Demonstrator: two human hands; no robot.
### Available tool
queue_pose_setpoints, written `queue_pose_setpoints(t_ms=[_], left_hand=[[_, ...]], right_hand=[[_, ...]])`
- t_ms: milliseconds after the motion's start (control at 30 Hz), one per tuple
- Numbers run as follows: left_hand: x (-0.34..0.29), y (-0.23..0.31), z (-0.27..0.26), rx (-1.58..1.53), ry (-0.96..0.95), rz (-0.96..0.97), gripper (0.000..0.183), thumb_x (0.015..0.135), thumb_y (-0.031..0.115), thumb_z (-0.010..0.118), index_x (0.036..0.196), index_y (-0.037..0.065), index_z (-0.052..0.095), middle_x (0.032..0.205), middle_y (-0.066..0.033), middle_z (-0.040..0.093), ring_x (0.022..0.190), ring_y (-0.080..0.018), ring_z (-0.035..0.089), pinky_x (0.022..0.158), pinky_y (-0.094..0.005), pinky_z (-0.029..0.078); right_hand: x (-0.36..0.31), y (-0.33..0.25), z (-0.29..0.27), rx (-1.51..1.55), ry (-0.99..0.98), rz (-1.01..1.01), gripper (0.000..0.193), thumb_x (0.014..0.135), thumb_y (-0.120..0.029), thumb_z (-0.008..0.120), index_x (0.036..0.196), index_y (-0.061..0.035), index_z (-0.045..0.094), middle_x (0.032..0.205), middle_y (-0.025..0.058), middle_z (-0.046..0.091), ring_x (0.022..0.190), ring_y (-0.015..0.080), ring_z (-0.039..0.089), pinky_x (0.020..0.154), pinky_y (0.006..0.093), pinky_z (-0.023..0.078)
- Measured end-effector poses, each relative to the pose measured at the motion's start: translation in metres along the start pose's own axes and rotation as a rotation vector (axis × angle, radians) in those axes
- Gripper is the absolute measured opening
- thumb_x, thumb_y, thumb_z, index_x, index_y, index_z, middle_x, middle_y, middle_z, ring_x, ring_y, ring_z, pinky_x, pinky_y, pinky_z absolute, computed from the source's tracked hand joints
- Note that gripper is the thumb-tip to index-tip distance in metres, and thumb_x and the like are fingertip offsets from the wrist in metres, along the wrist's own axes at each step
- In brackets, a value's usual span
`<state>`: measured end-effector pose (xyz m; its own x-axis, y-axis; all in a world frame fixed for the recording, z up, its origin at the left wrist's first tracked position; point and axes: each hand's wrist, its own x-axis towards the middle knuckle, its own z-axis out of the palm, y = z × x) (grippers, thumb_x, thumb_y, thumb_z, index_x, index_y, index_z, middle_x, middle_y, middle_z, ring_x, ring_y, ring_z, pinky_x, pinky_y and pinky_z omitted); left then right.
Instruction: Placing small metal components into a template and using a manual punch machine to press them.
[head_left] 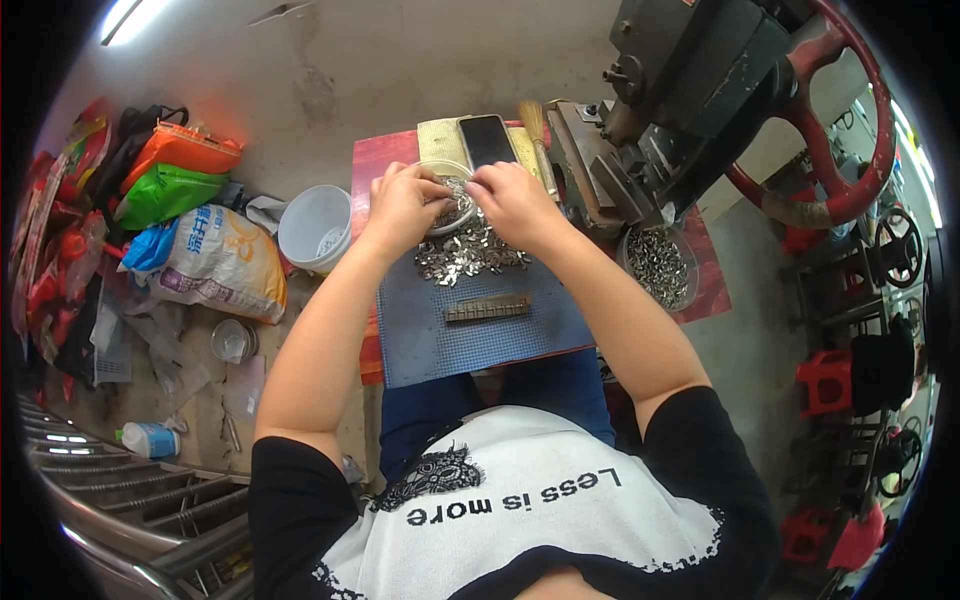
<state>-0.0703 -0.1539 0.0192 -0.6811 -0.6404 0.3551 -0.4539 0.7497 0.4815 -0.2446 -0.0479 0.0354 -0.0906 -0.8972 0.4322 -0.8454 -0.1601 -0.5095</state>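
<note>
A round pale tub [431,166] at the far side of the blue mat [425,345] contains small silvery metal pieces. My left hand [405,208] is at its left side, fingers curled together over the contents. From the right, my right hand [517,206] reaches to the rim with thumb and fingers pinched; whatever sits between the fingertips of either hand is too small to make out. Just below the tub, a loose heap of metal pieces [468,256] spreads over the mat. Nearer me lies a narrow metal block [488,309] with a notched, segmented top.
Behind the tub, a phone [487,141] rests on a yellow cloth beside a brush [535,128]. A clear tub of metal pieces [659,268] stands right, below a machine with a red handwheel [815,130]. A white bucket [316,225] and stuffed bags [215,255] are left.
</note>
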Motion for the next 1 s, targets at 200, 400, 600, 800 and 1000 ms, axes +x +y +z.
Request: queue_pose_setpoints(t_ms=[200,400,600,800,1000], left_hand=[[0.005,0.000,-0.004,-0.110,0.037,0.023,0.013,0.077,0.020,0.073,0.088,0.017,0.080,0.101,-0.0015,0.072,0.112,-0.0255,0.058,0.099,-0.0429,0.039],[0.002,-0.026,0.002,-0.093,0.044,0.139,0.015,0.077,0.014,0.073,0.091,0.010,0.077,0.118,-0.0109,0.069,0.126,-0.0305,0.055,0.107,-0.0449,0.038],[-0.004,-0.018,-0.005,-0.262,-0.007,-0.022,0.021,0.077,0.009,0.075,0.098,0.009,0.078,0.137,-0.0114,0.062,0.141,-0.0347,0.040,0.117,-0.0453,0.029],[0.002,-0.019,-0.001,-0.253,0.035,0.002,0.012,0.079,0.015,0.078,0.090,0.009,0.079,0.131,-0.0087,0.066,0.139,-0.0343,0.042,0.116,-0.0493,0.027],[-0.002,-0.022,-0.003,-0.293,0.135,0.035,0.012,0.079,0.014,0.078,0.089,0.007,0.078,0.125,-0.0105,0.069,0.135,-0.0336,0.046,0.113,-0.0477,0.032]], right_hand=[[0.033,-0.009,-0.005,0.037,-0.261,0.121,0.032,0.092,-0.036,0.067,0.093,-0.0053,0.074,0.093,0.0185,0.071,0.087,0.0350,0.069,0.077,0.0424,0.054],[0.040,-0.001,0.025,-0.014,-0.372,0.026,0.028,0.093,-0.027,0.055,0.100,-0.0065,0.073,0.098,0.0219,0.070,0.094,0.0396,0.069,0.083,0.0474,0.054],[0.038,-0.013,0.025,-0.029,-0.235,-0.036,0.030,0.090,-0.025,0.061,0.086,0.0033,0.069,0.088,0.0271,0.069,0.090,0.0438,0.067,0.082,0.0497,0.054],[0.043,0.011,0.034,0.147,-0.206,0.020,0.031,0.086,-0.032,0.072,0.078,-0.0021,0.070,0.080,0.0210,0.069,0.079,0.0387,0.068,0.071,0.0449,0.052],[0.056,0.014,0.041,0.272,-0.240,0.179,0.031,0.078,-0.032,0.080,0.080,-0.0019,0.073,0.079,0.0204,0.071,0.075,0.0302,0.070,0.067,0.0405,0.053]])
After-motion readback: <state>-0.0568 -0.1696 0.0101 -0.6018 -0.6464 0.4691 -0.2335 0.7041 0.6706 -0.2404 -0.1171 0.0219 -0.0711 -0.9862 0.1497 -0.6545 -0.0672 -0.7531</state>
